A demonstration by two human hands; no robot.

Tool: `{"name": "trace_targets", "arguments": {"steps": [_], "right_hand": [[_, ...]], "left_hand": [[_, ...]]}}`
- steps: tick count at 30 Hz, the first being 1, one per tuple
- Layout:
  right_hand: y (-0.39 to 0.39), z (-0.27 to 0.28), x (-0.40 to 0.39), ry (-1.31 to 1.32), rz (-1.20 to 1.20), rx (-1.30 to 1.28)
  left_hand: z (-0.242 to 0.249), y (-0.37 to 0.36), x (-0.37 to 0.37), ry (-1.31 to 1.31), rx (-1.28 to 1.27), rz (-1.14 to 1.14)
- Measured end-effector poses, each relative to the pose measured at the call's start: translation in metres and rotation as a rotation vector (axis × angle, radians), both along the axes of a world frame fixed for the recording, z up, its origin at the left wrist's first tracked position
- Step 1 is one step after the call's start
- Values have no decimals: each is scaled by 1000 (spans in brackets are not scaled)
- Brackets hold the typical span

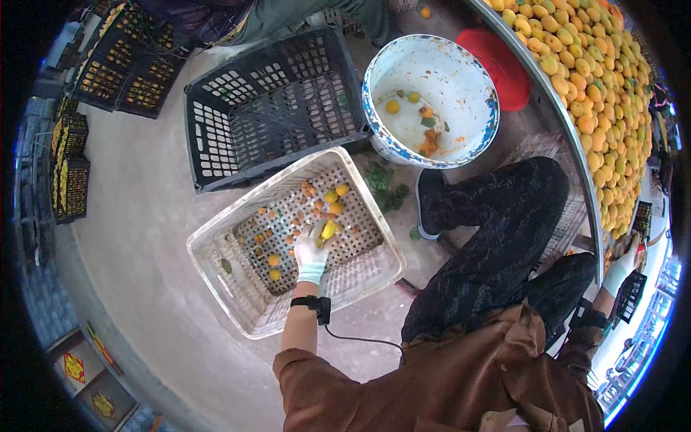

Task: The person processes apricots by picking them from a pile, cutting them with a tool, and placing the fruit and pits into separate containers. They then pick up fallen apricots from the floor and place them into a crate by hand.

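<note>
The left hand [311,253] is down in the white crate [216,237], fingers clamped on a yellow fruit [328,230] just above the crate floor. The right hand [625,263] reaches the heap of fruit [590,79] on the desk; whether its fingers are apart I cannot tell. Best to lower the fruit gently among the others, not drop it, so nothing bruises.

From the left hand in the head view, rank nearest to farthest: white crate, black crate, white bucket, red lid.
From the left hand:
1. White crate, the hand is inside it.
2. Black crate, just beyond.
3. White bucket, beyond and right.
4. Red lid, behind the bucket.
</note>
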State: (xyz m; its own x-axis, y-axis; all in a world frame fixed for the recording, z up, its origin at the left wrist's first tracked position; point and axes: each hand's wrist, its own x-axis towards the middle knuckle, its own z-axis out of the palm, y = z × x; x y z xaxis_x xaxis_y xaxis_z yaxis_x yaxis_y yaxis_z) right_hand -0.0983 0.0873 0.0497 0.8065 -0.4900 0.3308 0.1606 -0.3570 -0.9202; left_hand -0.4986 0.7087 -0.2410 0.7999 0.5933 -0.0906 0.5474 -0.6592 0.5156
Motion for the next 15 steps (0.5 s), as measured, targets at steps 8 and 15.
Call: {"name": "trace_targets", "arguments": {"steps": [8,15], "right_hand": [[-51,-1,0,118,52,148],[-37,2,-14,68,-41,128]], "left_hand": [[31,-3,6,-148,249,92],[39,-6,-1,-137,274,95]]}}
